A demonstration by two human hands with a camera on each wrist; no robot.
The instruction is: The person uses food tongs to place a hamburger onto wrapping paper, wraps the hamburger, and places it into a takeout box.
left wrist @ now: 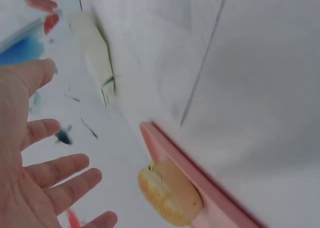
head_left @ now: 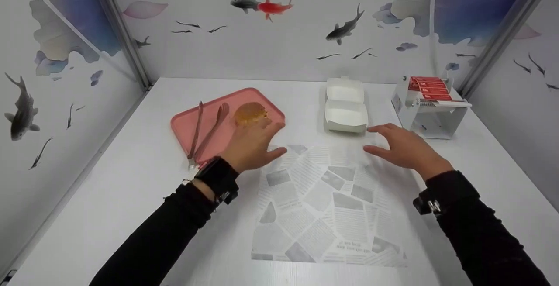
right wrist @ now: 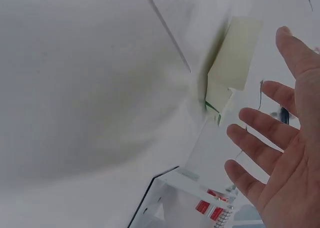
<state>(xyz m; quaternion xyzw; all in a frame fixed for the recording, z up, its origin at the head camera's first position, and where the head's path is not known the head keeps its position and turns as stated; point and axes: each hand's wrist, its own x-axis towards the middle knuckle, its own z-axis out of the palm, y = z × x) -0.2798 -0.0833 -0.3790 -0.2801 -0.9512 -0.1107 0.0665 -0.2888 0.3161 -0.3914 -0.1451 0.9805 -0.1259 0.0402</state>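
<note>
My left hand hovers with fingers spread over the right part of a pink tray, nearest to a hamburger. In the left wrist view this palm holds nothing, and the golden bun sits apart from the fingers. Tongs lie across the tray's left side. Between the hands, a printed newspaper-pattern sheet is spread flat on the table. My right hand, also spread and holding nothing, is just right of the sheet's far end, near a white lidded food box standing with its lid up.
At the back right stands a label dispenser carrying a roll of red stickers. White printed panels wall the table at the back and on both sides.
</note>
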